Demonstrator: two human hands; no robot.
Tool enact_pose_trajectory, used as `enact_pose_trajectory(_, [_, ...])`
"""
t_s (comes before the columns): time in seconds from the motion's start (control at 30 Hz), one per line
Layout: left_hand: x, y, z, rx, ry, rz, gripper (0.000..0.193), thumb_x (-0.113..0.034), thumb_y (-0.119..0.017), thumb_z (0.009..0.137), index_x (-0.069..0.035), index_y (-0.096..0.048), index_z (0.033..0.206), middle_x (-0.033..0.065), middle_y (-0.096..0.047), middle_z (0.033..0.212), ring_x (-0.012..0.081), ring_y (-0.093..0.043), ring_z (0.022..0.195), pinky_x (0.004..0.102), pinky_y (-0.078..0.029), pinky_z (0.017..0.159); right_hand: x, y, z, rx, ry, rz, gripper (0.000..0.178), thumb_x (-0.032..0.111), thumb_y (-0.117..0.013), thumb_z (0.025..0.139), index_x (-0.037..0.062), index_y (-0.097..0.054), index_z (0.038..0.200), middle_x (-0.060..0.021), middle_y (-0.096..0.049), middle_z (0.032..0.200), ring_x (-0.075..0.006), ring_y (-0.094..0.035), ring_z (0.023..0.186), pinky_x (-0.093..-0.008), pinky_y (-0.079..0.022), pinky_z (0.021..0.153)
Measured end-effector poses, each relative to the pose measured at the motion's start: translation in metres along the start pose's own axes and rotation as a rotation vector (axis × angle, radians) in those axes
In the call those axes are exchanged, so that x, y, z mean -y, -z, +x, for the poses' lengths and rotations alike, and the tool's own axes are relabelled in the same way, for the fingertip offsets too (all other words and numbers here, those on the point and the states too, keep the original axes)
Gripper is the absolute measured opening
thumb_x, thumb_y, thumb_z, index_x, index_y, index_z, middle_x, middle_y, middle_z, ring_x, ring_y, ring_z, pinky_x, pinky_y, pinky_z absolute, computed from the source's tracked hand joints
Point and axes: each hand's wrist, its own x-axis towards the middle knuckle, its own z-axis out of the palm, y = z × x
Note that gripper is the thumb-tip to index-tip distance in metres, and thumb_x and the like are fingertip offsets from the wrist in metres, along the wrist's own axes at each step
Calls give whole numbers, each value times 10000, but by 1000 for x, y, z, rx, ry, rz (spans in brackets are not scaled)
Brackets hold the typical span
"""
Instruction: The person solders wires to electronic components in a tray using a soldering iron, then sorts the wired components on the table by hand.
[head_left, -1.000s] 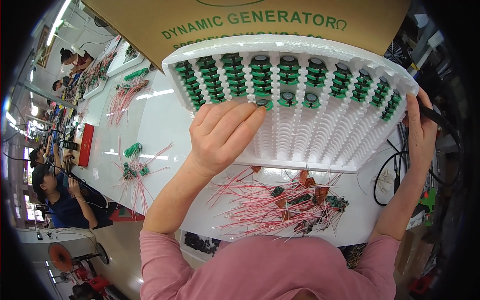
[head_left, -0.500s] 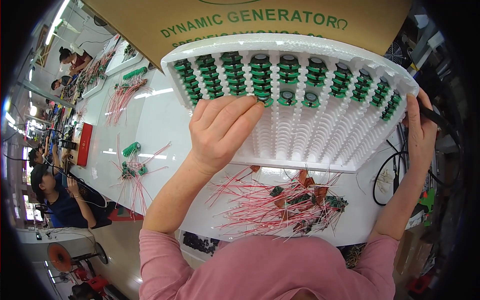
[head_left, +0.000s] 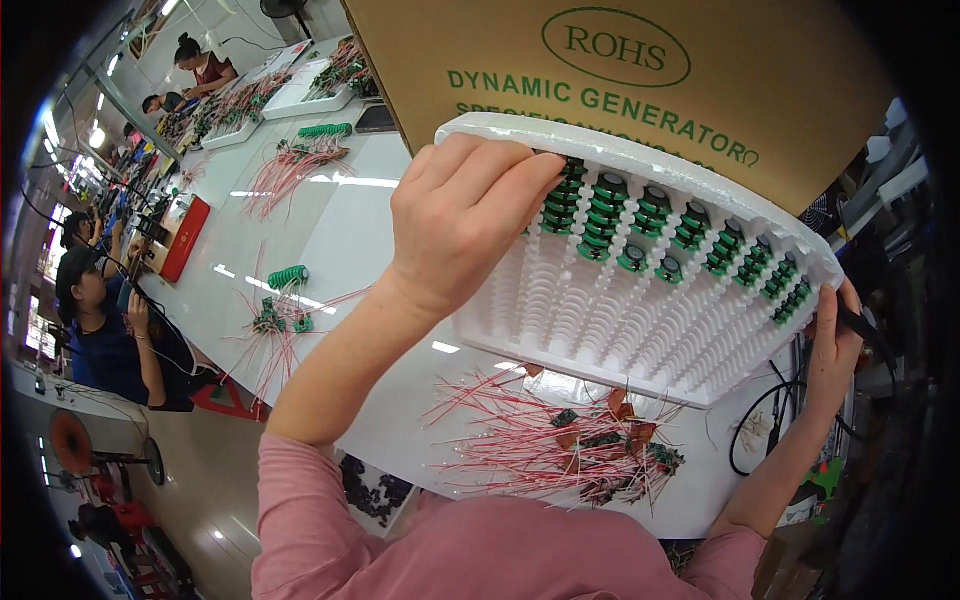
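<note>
A white foam tray stands tilted, its ribbed columns facing me. Round dark parts with green rims are stacked in the upper slots of several columns; the lower slots shown are bare. My left hand is closed in a pinch at the tray's upper edge, beside the top of one column. Whatever sits between its fingertips is hidden, and the hand covers the tray's left part. My right hand grips the tray's right edge, thumb on the front side.
A brown cardboard box rises behind the tray. Below the tray lies a heap of red and white wires with small green boards. More wired boards lie to the left. A black cable loops at the right. Several people sit far left.
My left hand has moved from a lower slot up to the tray's top edge. The view has shifted, and the tray appears lower and more slanted. My right hand keeps its grip.
</note>
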Motion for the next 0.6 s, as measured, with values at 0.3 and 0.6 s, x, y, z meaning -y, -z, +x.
enact_pose_trajectory(0.3, [6,-3,1,-31,-164,26,224,-37,-629,578,-65,-605,799,16,-568,749,165,-555,644,251,-443,519,-5,2,1,5,-1,3,260,212,-495,888,12,-521,1050,30,-485,807,-28,-393,675,-163,-308,547])
enact_pose_trajectory(0.6, [-19,17,-35,48,-143,0,207,-77,-593,609,-83,-625,814,16,-576,781,142,-593,717,222,-387,506,-8,1,3,6,-15,-80,300,238,-497,885,14,-514,1083,-32,-543,914,-82,-515,807,-212,-457,644])
